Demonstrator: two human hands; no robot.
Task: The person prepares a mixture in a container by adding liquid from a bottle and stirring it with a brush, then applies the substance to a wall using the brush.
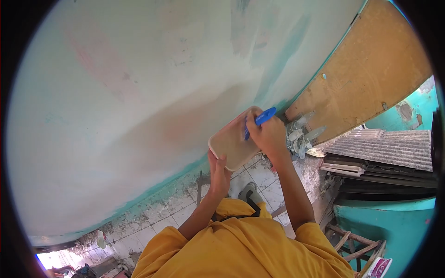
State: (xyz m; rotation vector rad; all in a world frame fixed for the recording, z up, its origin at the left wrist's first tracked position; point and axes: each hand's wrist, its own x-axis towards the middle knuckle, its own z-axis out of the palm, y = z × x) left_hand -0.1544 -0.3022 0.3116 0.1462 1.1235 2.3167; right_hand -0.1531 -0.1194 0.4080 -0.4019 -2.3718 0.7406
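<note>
My left hand (219, 173) holds up a shallow cream-coloured tray (227, 143) with rounded corners and a pale rim, gripping its near edge with the thumb on top. In my right hand (270, 135) is a blue-handled brush (265, 116), the fingers wrapped round it. The handle points up to the right, and the lower end is over the tray, partly hidden and blurred. Both hands are close in front of a large wall (153, 97) coated whitish, with turquoise streaks showing through.
A brown wooden panel (357, 69) stands at the right. Clear plastic bottles (299, 139) lie at its foot, with stacked corrugated sheets (380, 148) farther right. A wooden ladder-like frame (357, 248) is at lower right. Dirty white floor tiles (183, 213) run along the wall.
</note>
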